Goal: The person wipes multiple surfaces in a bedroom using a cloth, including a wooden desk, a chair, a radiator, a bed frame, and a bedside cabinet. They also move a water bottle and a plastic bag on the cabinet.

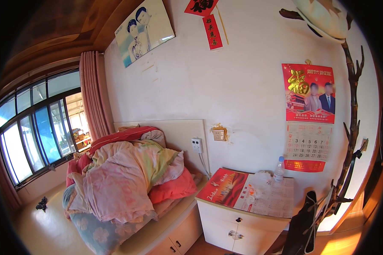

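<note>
Neither of my hands is in view. Before me, at the left of the head view, a heap of rumpled bedding lies on a raised bed platform against a pale headboard. It has a pink blanket on top, a red quilt behind and a blue flowered quilt hanging low in front. A red pillow or cushion pokes out on the right side. Right of the bed stands a white bedside cabinet. On its printed top are crumpled plastic bags and a plastic bottle with a blue cap.
A dark branch-like stand rises at the right, with a black bag low beside it. A wall calendar hangs nearby. A power strip with cables hangs by the headboard. A small black item lies on the platform near the window.
</note>
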### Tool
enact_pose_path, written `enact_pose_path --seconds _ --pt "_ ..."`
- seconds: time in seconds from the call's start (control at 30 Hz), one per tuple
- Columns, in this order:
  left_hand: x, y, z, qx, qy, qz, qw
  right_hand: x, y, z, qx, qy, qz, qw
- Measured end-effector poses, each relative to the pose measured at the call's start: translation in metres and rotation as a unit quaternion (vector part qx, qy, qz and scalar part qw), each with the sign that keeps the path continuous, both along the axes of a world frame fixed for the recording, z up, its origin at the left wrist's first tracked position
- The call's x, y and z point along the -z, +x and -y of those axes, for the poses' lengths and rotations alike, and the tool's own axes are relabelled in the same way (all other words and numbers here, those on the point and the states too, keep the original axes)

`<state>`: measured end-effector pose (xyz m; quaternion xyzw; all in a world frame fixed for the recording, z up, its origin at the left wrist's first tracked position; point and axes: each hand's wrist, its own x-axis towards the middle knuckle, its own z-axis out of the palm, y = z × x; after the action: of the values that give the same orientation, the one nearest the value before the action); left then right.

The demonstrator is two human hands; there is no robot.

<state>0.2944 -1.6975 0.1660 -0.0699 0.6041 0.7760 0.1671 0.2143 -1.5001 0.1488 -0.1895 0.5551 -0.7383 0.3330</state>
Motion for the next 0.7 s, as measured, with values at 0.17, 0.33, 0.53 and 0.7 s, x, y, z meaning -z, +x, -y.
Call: enact_pose_path --seconds 0.17,0.33,0.53,0.7 --pt "-0.012 0.014 -0.053 -0.054 0.082 -0.061 0.993 -0.014 0.015 -0.039 0.011 -0.005 -0.052 0.999" --pt "-0.017 0.032 -0.111 -0.076 0.137 -0.097 0.983 -0.024 0.035 -0.078 0.027 -0.011 -0.086 0.996" --pt "-0.015 0.040 -0.156 -0.095 0.182 -0.138 0.969 -0.032 0.056 -0.115 0.038 -0.012 -0.117 0.992" --pt "0.001 0.045 -0.185 -0.106 0.217 -0.158 0.957 -0.037 0.067 -0.131 0.040 -0.007 -0.133 0.990"
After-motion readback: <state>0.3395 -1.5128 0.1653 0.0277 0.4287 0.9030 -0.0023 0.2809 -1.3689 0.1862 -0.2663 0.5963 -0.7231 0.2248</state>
